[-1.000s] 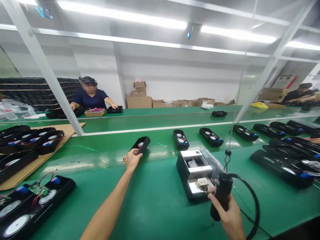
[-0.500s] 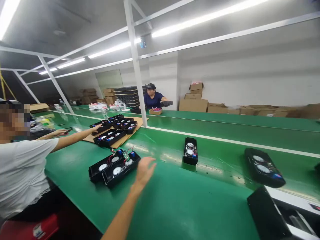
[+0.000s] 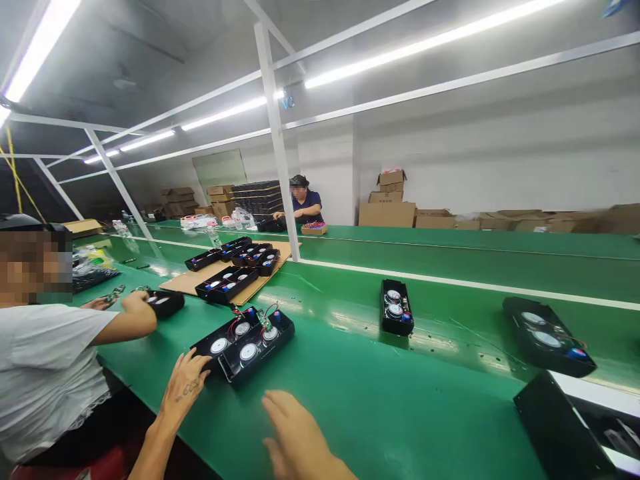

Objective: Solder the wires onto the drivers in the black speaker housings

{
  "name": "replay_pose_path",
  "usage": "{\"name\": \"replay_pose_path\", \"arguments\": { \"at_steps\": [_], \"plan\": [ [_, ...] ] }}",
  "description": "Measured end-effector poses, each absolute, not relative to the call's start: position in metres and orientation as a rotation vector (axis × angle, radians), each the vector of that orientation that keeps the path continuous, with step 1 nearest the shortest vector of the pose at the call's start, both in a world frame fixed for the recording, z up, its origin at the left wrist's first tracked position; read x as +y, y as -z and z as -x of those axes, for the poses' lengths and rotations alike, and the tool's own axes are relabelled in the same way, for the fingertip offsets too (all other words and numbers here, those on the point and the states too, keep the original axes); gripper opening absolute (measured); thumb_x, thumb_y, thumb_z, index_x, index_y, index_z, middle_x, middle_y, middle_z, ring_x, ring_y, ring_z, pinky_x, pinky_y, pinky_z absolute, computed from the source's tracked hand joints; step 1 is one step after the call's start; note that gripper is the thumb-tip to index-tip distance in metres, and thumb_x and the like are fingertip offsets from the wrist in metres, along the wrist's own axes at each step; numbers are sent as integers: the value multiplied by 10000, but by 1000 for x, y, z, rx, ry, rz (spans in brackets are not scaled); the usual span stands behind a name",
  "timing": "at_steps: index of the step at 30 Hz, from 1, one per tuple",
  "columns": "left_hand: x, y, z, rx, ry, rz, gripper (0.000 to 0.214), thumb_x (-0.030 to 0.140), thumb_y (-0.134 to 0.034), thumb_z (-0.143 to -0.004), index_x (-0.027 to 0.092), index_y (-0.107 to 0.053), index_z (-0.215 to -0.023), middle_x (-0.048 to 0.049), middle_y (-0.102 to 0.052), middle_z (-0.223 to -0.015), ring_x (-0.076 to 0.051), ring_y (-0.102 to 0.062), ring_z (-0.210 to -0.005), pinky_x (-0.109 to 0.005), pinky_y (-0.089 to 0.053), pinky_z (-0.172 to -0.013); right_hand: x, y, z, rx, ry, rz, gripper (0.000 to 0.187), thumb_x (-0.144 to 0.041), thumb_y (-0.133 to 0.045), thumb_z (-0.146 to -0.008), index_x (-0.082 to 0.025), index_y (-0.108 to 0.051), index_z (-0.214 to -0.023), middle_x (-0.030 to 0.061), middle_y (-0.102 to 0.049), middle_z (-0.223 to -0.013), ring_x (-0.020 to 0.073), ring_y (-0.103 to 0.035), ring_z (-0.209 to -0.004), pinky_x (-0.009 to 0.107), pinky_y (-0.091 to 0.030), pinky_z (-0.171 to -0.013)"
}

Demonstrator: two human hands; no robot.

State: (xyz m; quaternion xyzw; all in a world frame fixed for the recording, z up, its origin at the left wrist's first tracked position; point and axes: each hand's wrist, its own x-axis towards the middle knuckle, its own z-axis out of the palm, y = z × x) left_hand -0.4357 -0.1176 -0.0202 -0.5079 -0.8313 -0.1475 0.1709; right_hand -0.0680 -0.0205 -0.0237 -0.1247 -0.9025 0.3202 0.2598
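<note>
Two black rectangular speaker housings [image 3: 243, 345] lie side by side on the green belt [image 3: 375, 413], showing round white discs, blue parts, red wires and a small circuit board. My left hand [image 3: 185, 390] is at their near left end, its fingertips touching the nearer edge of the left housing. My right hand [image 3: 295, 437], blurred at the bottom of the view, is apart from them, with its fingers apart and nothing in it. Further right, a black unit [image 3: 396, 307] lies on the belt.
A co-worker in a white shirt [image 3: 45, 373] sits at the left, one hand on a black unit [image 3: 165, 302]. Several units rest on a cardboard sheet [image 3: 225, 280]. Another black unit [image 3: 547, 337] and an opened black-and-white box [image 3: 575, 427] sit to the right.
Since a second ago, the view has swung left. My left hand no longer holds a black unit and now touches a housing. My right hand no longer holds the black corded tool.
</note>
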Motion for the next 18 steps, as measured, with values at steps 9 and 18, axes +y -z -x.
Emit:
{"name": "replay_pose_path", "arguments": {
  "at_steps": [9, 18],
  "plan": [
    [-120, 20, 438, -2326, 476, 1601, 512, 221, -550, -601, 279, -746, -1071, -47, -818, -1146, -339, -682, -1260, -527, -423, -1218, -5, -5, 213, -2770, -456, 537, 464, -386, -686, -929, -92, -637, -1284, 212, -711, -1268, 350, -611, -1263, 623, -449, -1133],
    [-116, 62, 327, -2336, 775, 1690, 437, 372, -546, -809, 331, -675, -1225, -22, -816, -1038, -318, -776, -1031, -447, -649, -902, 39, -8, 57, -2984, -150, 507, 451, -368, -808, -691, -148, -685, -1066, 152, -738, -1106, 306, -655, -1130, 456, -579, -902]
  ]
}}
